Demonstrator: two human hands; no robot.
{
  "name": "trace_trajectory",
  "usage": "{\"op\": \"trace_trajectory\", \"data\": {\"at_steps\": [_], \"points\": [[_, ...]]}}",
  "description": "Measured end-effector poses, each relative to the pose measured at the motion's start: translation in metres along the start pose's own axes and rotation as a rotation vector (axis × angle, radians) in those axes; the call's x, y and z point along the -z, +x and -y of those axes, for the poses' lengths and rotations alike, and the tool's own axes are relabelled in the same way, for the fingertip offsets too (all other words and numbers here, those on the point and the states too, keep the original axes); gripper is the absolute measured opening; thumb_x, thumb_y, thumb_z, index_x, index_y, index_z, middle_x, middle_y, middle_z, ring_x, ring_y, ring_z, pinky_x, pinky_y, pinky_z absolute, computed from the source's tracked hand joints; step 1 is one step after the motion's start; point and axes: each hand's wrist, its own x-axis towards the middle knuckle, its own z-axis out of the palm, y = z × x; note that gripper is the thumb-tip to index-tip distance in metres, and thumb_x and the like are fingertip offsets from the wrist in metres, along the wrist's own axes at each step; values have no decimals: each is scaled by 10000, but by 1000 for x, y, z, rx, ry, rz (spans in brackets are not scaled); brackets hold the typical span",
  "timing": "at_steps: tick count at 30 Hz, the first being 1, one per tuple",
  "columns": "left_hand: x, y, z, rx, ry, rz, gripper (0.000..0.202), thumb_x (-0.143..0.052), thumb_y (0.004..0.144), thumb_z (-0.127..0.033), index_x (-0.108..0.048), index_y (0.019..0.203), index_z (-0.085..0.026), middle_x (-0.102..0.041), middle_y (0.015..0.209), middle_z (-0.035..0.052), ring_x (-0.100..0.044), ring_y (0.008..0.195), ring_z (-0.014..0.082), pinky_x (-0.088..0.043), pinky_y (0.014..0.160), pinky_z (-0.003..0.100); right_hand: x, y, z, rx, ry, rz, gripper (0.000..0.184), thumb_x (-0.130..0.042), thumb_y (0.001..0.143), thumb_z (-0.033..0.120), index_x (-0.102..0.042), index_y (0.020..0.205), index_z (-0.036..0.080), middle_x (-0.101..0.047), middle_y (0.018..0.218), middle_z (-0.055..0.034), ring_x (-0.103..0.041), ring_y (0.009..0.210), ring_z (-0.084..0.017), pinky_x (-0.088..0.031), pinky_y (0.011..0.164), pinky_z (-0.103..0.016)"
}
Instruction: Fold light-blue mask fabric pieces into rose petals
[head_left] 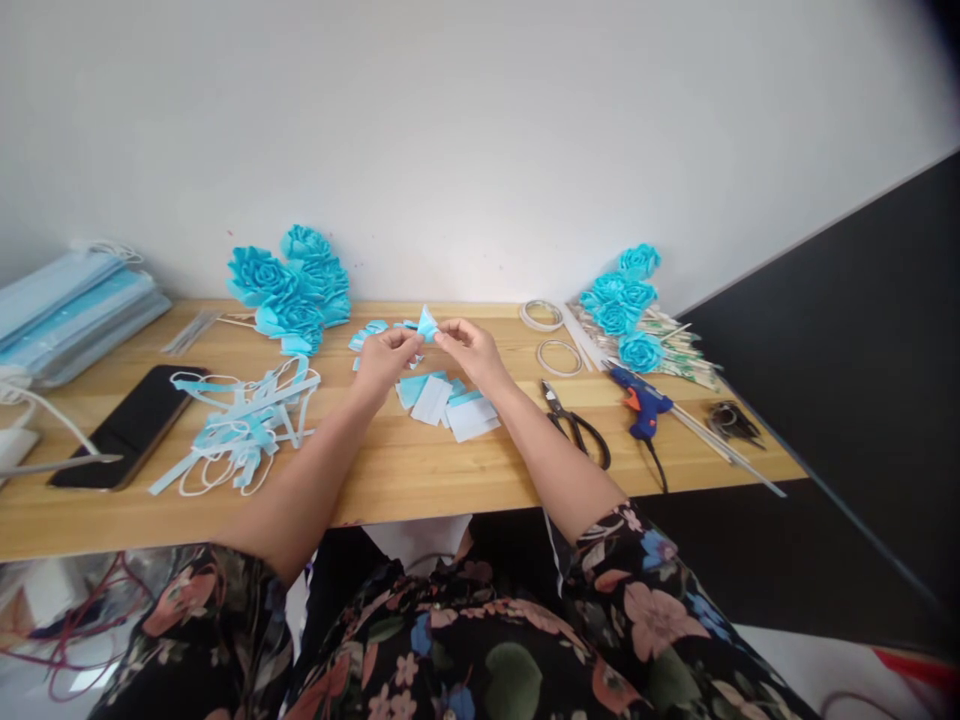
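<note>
Fabric (427,322) is standing in a blue peak, my left hand (386,358) and right hand (474,352) pinching its lower part beyond the loose pieces (432,401) on the table (420,482), where uneven tugging could be creasing it.

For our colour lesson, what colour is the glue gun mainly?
The glue gun is mainly blue, shown best in the head view.
</note>
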Motion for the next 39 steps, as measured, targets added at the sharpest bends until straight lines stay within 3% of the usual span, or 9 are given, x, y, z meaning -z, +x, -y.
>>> {"op": "trace_trajectory", "data": {"at_steps": [10, 12, 17, 20, 25, 32, 36, 39], "points": [[0, -1, 0, -22, 12, 24, 267, -685, 693, -406, -633, 628, -152, -610, 585, 7, -487, 531, 96, -395, 532, 218, 0, 0, 0, -14, -43, -32, 208, -668, 766, 388, -647, 792, 182, -679, 791, 0, -609, 762, -137, -466, 788, -287], [1, 0, 1, -12, 11, 8, 258, -684, 691, -401, -634, 640, -154, -602, 573, 3, -484, 522, 97, -390, 523, 218, 0, 0, 1, -26, 17, -36, 234, -679, 760, 394, -663, 866, 187, -688, 828, -3, -619, 800, -142, -476, 812, -292], [1, 1, 4, -22, 5, 3, 255, -689, 679, -403, -630, 638, -158, -591, 567, -5, -479, 520, 96, -395, 530, 223, 1, 1, 4, -174, 185, -29, 494, -722, 723, 489, -658, 1134, 221, -686, 890, -11, -618, 884, -163, -507, 808, -307], [-1, 2, 7, -16, 29, 28, 268, -702, 668, -416, -637, 636, -159, -594, 567, -2, -470, 518, 96, -384, 521, 225, 0, 1, 4, -195, 203, 18, 453, -753, 689, 503, -695, 1036, 218, -691, 909, -11, -607, 888, -161, -492, 809, -302], [-5, 2, 10, -5, 51, 46, 301, -726, 650, -450, -655, 644, -158, -594, 572, 2, -478, 529, 101, -377, 516, 223, 0, 0, 1, -138, 128, -2, 332, -737, 696, 498, -644, 736, 181, -572, 675, 38, -503, 689, -113, -415, 706, -263], [-1, 0, 4, -32, -58, 57, 370, -639, 745, -523, -678, 722, -156, -620, 629, 25, -513, 544, 109, -414, 529, 229, 2, -1, 5, -106, 124, -53, 344, -695, 728, 511, -637, 767, 174, -545, 691, 38, -458, 683, -108, -373, 700, -254], [-2, 1, 6, -15, -14, 79, 350, -692, 717, -497, -639, 642, -159, -594, 593, 14, -497, 541, 100, -408, 531, 220, 1, -1, 5, -119, 102, -42, 360, -690, 725, 532, -644, 782, 179, -555, 689, 32, -465, 694, -119, -380, 697, -258], [-3, 2, 9, -13, -15, 86, 288, -734, 683, -440, -662, 706, -161, -608, 618, 1, -498, 547, 92, -411, 544, 216, 0, -1, 3, -112, 96, -37, 354, -689, 728, 527, -641, 773, 179, -545, 678, 35, -455, 679, -116, -373, 685, -257]]}}
